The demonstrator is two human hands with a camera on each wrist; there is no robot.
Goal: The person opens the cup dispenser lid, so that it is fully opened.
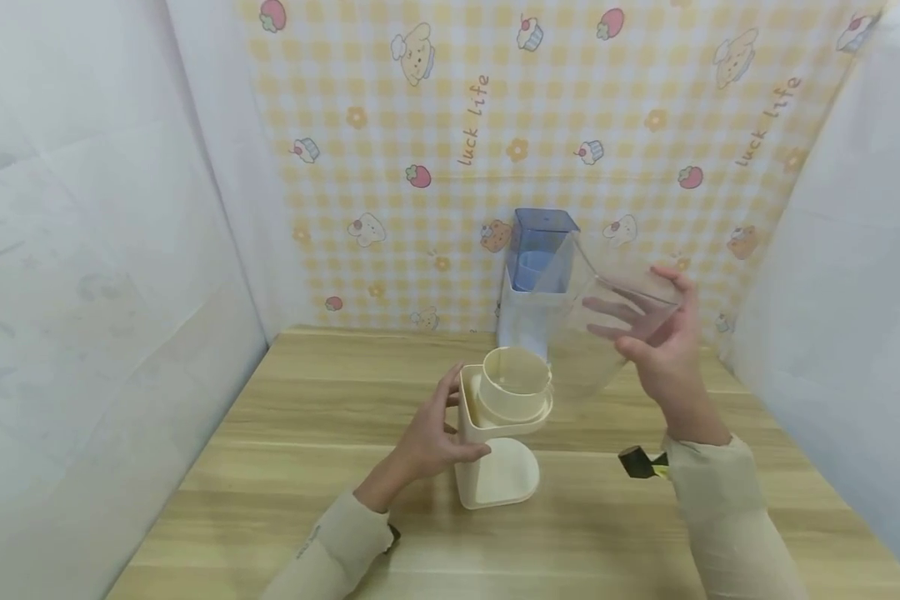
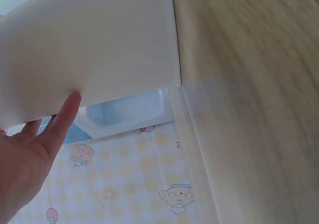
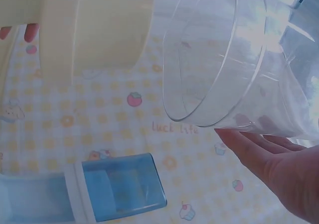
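A cream plastic dispenser base (image 1: 467,479) stands on the wooden table, with a round collar (image 1: 516,400) on its top and a rounded foot below. My left hand (image 1: 426,437) grips its side, thumb toward the front and fingers behind; in the left wrist view a fingertip (image 2: 75,97) touches its smooth wall. Up and to the right, my right hand (image 1: 671,354) holds a clear plastic container (image 1: 581,333) in the air, tilted. In the right wrist view the container's round open end (image 3: 199,109) faces the cream collar (image 3: 107,30), with a gap between them.
Behind, against the checked cloth (image 1: 420,117), stands a similar dispenser with a blue see-through top (image 1: 543,237) and pale lower part. White sheets (image 1: 105,250) enclose both sides. A small black object (image 1: 636,462) shows beside the right sleeve above the wooden table (image 1: 330,417).
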